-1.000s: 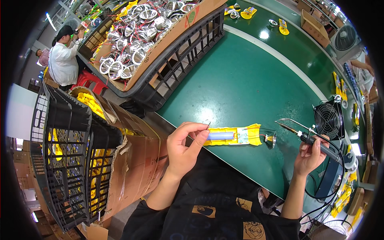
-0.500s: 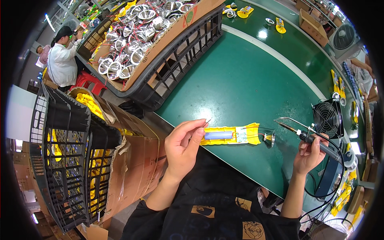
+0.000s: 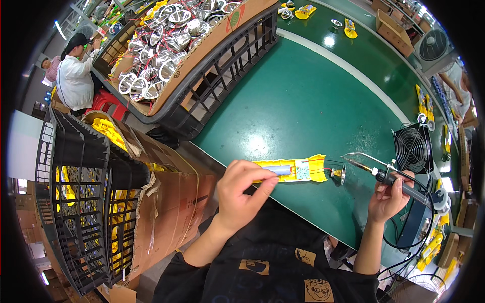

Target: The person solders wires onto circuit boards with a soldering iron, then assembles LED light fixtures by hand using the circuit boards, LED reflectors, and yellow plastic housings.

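Note:
My left hand (image 3: 241, 194) rests at the near edge of the green table (image 3: 308, 101), its fingertips pinched on the near end of a yellow torch half-shell (image 3: 298, 170) that lies flat with a blue-grey battery and a small circuit board inside. A small silver reflector (image 3: 341, 174) hangs on wires at the shell's right end. My right hand (image 3: 388, 196) grips a soldering iron (image 3: 376, 169) by its black handle, the metal tip raised and pointing left above the reflector, apart from it.
A small black fan (image 3: 413, 150) stands right of the iron. A black crate (image 3: 202, 65) of silver reflectors sits at the back left, a black basket (image 3: 81, 202) of yellow shells and cardboard lower left. A seated person in white (image 3: 75, 76) works far left. More yellow parts (image 3: 305, 11) lie at the far end.
My left hand has shifted slightly on the shell, fingers closing lower over its near end. The soldering iron stays raised in about the same place.

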### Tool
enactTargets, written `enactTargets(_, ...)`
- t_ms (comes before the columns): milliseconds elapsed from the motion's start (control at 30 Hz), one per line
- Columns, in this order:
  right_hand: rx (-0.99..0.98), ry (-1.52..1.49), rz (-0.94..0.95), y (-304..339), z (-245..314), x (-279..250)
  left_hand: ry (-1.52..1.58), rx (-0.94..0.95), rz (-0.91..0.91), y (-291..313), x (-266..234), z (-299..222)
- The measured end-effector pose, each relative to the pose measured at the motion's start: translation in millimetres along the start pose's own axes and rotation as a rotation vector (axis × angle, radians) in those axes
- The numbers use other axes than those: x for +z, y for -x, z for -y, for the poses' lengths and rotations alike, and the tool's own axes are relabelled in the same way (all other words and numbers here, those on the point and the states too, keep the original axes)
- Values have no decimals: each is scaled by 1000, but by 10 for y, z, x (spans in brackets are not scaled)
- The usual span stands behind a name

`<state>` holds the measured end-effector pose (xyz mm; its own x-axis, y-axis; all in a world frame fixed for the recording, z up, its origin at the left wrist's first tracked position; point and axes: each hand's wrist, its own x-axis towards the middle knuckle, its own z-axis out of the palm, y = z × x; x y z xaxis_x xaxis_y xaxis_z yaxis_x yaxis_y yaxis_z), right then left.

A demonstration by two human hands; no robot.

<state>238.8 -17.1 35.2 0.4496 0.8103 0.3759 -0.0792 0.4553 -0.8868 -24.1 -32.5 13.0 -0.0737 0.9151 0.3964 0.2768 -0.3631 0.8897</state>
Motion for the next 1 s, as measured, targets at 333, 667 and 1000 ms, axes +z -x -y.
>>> enactTargets(333, -35, 115, 309, 163, -33, -24, -455, 285, 116, 67, 134, 34)
enactTargets(667, -46, 190, 452, 203, -121, -71, -399, 216, 85, 131, 142, 104)
enactTargets(1000, 14, 186, 271, 205, -121, 33, -443, 193, 86, 58, 231, 98)
